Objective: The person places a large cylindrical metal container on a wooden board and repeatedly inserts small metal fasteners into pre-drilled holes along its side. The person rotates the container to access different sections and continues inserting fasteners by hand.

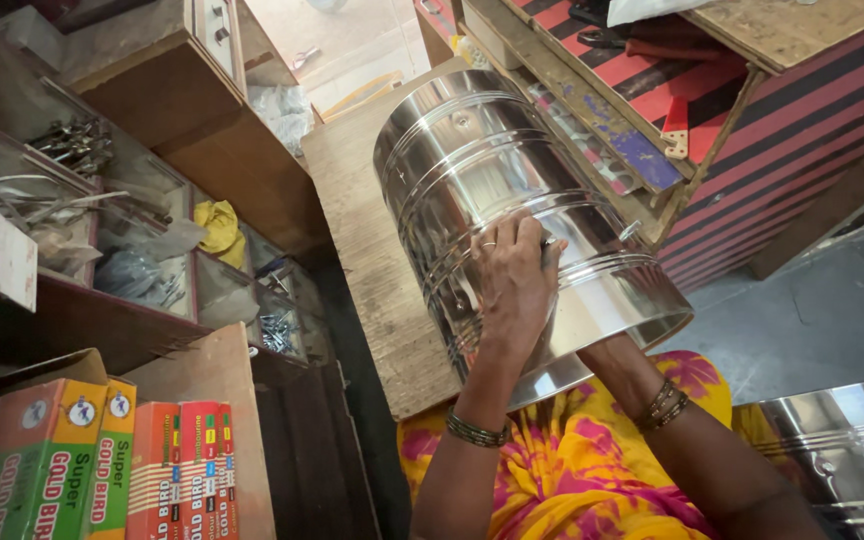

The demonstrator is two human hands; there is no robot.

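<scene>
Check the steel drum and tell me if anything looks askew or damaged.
The steel drum lies tilted on the wooden board, its open end toward the person. The left hand presses its side; the right hand is hidden inside. No dents show.

shelf edge (592, 130) crowding drum (492, 180), bench (362, 230) bare

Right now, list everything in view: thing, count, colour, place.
Ribbed cylindrical steel drum: one, silver, lying tilted on the bench, centre.
Plank workbench: one, pale wood, under the drum.
Second steel vessel: one, silver, bottom right.
Cardboard boxes: several, green and red, bottom left.
Compartment shelf: one, brown, left, holding metal fittings.
Crumpled cloth: one, yellow, in the shelf.
Striped panel: one, red and black, upper right.
Left hand: pressed on the drum's outside, with ring and bangles.
Right hand: hidden inside the drum.
</scene>
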